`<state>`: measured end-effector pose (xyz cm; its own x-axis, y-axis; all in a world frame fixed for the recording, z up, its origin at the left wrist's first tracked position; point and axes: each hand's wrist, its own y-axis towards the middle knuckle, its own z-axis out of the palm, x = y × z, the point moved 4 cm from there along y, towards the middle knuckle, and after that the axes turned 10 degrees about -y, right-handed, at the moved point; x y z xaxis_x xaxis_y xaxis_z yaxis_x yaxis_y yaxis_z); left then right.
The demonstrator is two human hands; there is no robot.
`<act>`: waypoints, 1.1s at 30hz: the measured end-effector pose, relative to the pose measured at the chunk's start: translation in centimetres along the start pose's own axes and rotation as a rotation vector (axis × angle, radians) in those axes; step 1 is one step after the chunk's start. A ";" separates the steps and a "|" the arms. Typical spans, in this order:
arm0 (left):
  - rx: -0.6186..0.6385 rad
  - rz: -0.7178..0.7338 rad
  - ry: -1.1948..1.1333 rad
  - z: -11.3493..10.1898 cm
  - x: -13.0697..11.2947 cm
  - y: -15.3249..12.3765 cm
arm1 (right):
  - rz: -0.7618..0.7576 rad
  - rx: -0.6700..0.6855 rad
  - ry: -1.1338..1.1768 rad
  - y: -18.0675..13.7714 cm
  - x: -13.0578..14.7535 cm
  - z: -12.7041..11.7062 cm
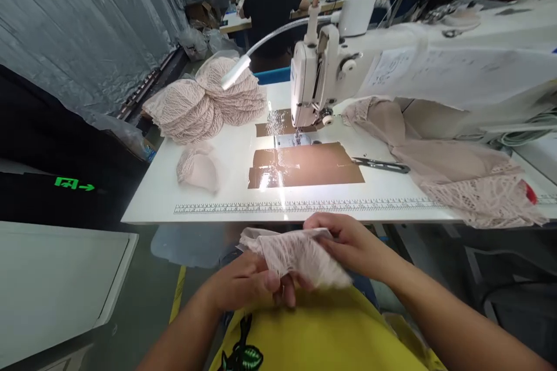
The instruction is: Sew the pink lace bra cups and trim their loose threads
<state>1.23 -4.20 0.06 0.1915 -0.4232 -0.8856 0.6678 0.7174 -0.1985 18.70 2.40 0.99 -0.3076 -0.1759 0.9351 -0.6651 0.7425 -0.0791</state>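
Note:
Both my hands hold one pale pink lace piece [296, 255] in front of my chest, just below the table's front edge. My left hand [243, 285] grips its lower left part, thumb on top and fingers curled under. My right hand [350, 243] pinches its upper right edge. The white sewing machine [322, 75] stands on the white table [226, 168] beyond, its needle over brown tape patches [304, 165]. A single lace cup [198, 169] lies on the table to the left.
A stack of lace cups [209, 101] sits at the table's far left under a gooseneck lamp [235, 72]. Beige and lace fabric [470, 182] lies heaped at the right, with scissors [383, 165] beside it. A ruler strip [304, 207] runs along the front edge. Another person in black [272, 6] works behind.

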 end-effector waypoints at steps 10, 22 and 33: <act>-0.074 0.111 0.156 -2.2 -0.8 2.9 | 0.021 0.357 0.537 -0.1 -0.3 4.5; -0.085 0.345 0.648 0.3 -3.7 0.8 | 0.144 -0.177 -0.026 -1.1 -3.1 1.0; -0.424 0.418 0.571 -1.6 -1.1 3.0 | -0.056 -0.002 0.126 -0.3 -1.0 1.5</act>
<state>1.89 -0.67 -0.21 -0.1073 0.1898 -0.9759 0.2722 0.9497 0.1548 18.20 1.35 -0.45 -0.1820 -0.1348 0.9740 -0.6772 0.7353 -0.0248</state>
